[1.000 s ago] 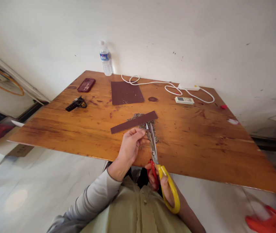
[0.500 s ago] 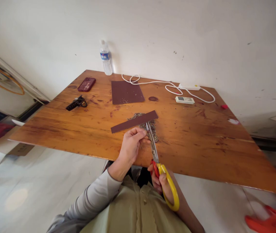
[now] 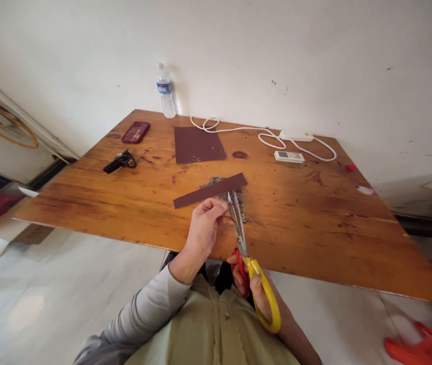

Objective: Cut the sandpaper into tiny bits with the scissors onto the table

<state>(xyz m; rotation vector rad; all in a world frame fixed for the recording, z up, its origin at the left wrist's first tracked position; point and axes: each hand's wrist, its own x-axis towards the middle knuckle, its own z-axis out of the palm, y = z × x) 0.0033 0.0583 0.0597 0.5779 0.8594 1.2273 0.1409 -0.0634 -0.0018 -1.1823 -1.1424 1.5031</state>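
Note:
My right hand (image 3: 259,291) is wrapped round the scissors (image 3: 241,238), which have one yellow and one red handle. Their blades are slightly parted and point away from me. Close by the blade tips, my left hand (image 3: 206,223) is closed in a pinch; what lies between its fingertips is too small to make out. Just beyond the fingers, a dark brown strip (image 3: 210,190) rests slanted across a pile of small grey-brown clippings (image 3: 243,205). Behind it a square brown sheet (image 3: 200,145) lies flat, with a few crumbs on it.
On the wooden table (image 3: 315,228) a dark red phone (image 3: 136,132) and a black clamp-like object (image 3: 120,161) lie at left. A water bottle (image 3: 166,91) stands by the wall. A white cable (image 3: 239,129), power strip (image 3: 296,136) and white remote (image 3: 289,156) are at the back.
The scissor blades have spread apart from nearly closed, and the red handle has swung away from the yellow one. My left hand has hardly moved.

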